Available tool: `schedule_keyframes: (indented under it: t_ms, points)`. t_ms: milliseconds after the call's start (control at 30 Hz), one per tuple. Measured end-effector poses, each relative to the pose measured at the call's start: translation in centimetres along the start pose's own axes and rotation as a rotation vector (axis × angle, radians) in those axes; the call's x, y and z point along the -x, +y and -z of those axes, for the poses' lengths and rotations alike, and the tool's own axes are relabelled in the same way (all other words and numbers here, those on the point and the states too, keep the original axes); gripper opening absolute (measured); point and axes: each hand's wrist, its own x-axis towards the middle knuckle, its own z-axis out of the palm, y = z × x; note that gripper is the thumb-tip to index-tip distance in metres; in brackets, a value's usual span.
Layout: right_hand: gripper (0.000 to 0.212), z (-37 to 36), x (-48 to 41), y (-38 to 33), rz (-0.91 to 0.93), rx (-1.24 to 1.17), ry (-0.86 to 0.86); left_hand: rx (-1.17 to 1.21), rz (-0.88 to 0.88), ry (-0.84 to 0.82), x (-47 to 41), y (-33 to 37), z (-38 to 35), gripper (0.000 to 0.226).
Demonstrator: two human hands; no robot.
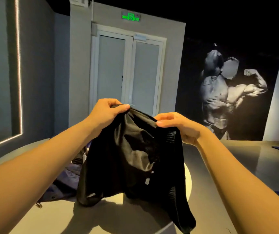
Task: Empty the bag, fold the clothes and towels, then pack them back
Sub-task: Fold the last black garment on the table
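- Both hands are gripping the black garment (132, 157) by its top edge, with the left hand (106, 112) and right hand (177, 125) each pinching cloth.
- It's hanging over the round table (51, 220), just beside the navy bag (67, 179).
- Probably worth sliding the grips wider, shaking out creases, then laying it flat.

The black garment (135, 157) hangs unfolded, pinched at its top edge by the left hand (105, 114) and the right hand (177, 125). Its cloth is shiny and creased, with ribbed bands on the right side. Its lower part reaches down to the table (51, 220). The dark blue bag (67, 179) lies crumpled on the table, just left of the garment and partly hidden behind it.
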Motion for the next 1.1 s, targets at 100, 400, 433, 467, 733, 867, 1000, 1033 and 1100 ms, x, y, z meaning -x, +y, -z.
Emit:
schedule_keyframes:
  t_ms: [100,400,433,467,733,867,1000,1033,1100]
  points:
    - [0.062,0.2,-0.1,0.2,0.071,-0.144,-0.102,0.015,-0.058,0.114,-0.3,-0.2,-0.7,0.037]
    - [0.042,-1.4,-1.2,1.4,0.035,-0.183,0.034,-0.103,0.225,0.085,-1.9,-3.8,-3.5,0.038]
    - [0.038,-1.8,-1.6,1.3,-0.01,-0.149,0.114,-0.2,0.238,0.061,-1.4,-4.3,-3.9,0.034]
    - [0.039,-2.3,-2.1,1.4,-0.063,-0.119,0.193,-0.269,0.205,0.075,-0.7,-4.6,-4.2,0.03]
    - [0.051,-5.1,-6.3,3.1,-0.196,0.149,0.445,-0.157,0.249,-0.326,4.2,-3.9,-6.8,0.05]
    - [0.033,-4.4,-6.4,2.8,-0.174,0.195,0.438,-0.013,0.299,-0.291,3.3,-5.0,-6.0,0.011]
    - [0.027,-1.4,-5.5,3.2,-0.176,0.005,0.246,0.108,0.363,-0.257,2.2,-5.1,-3.6,0.017]
    - [0.029,-0.6,-5.4,3.6,-0.205,-0.018,0.171,0.138,0.375,-0.218,1.8,-5.3,-2.9,0.018]
    - [0.029,0.5,-5.3,4.5,-0.286,-0.018,0.065,0.185,0.393,-0.15,0.7,-5.6,-1.7,0.018]
